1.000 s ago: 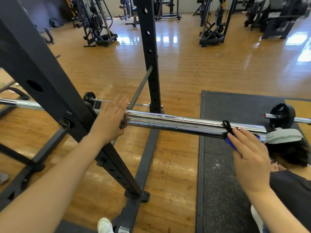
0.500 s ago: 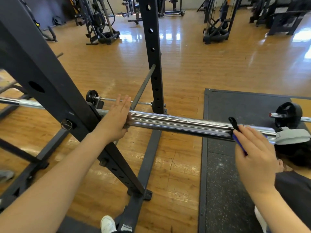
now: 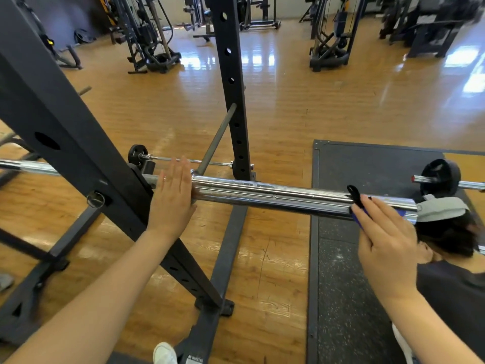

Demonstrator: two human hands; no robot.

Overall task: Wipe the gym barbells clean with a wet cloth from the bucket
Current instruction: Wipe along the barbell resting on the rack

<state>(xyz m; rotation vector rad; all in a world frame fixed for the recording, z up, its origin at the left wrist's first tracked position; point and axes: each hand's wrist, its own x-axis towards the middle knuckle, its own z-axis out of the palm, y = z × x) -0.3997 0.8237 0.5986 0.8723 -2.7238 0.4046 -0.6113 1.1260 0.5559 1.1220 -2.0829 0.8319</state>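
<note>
Barbell (image 3: 270, 197) sleeve on rack | left hand (image 3: 172, 198) flat, fingers straight, steadies collar end | right hand (image 3: 384, 240) presses blue cloth (image 3: 358, 219), fingers straight | tip: rub end to end, press firm

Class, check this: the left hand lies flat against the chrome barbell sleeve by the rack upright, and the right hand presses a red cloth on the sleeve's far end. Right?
Not quite. The head view shows the cloth under the right hand is blue, not red. The left hand does lie flat against the barbell sleeve by the rack upright.

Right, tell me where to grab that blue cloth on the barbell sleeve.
Probably take the blue cloth where it wraps the chrome sleeve near its outer end, coming from the near side. The round sleeve suits fingers curling over it; the right hand already lies flat there.
</note>
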